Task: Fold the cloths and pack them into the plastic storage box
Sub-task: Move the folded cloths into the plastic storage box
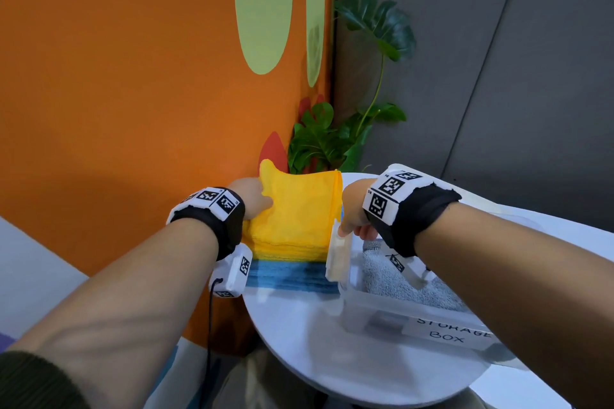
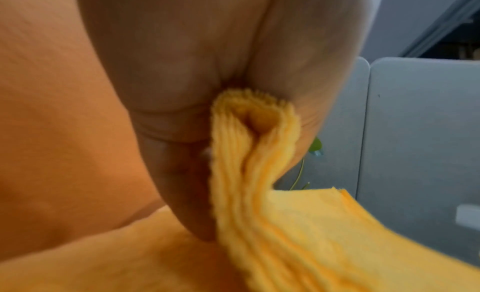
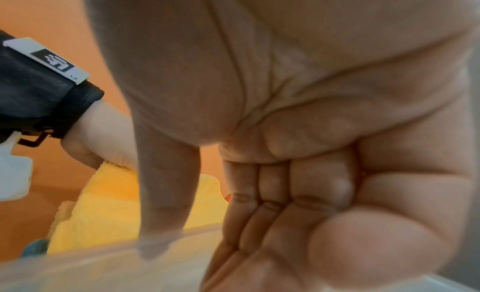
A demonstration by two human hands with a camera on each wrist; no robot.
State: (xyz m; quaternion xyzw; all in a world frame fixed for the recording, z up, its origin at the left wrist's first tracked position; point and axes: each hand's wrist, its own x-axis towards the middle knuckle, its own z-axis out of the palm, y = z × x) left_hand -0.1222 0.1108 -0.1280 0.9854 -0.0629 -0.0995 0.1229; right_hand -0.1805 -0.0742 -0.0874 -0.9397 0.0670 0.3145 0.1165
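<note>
My left hand (image 1: 254, 197) pinches the yellow cloth (image 1: 295, 209); my right hand (image 1: 354, 209), fingers curled, grips its other edge. Slack grip drops it onto the desk (image 1: 299, 325).

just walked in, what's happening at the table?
A person is packing cloths. The left hand pinches the edge of the top yellow cloth, lifting it off a stack of yellow cloths over blue cloths. The right hand is at the stack's other side, beside the storage box, where a grey cloth already lies. Its grip is unclear.
</note>
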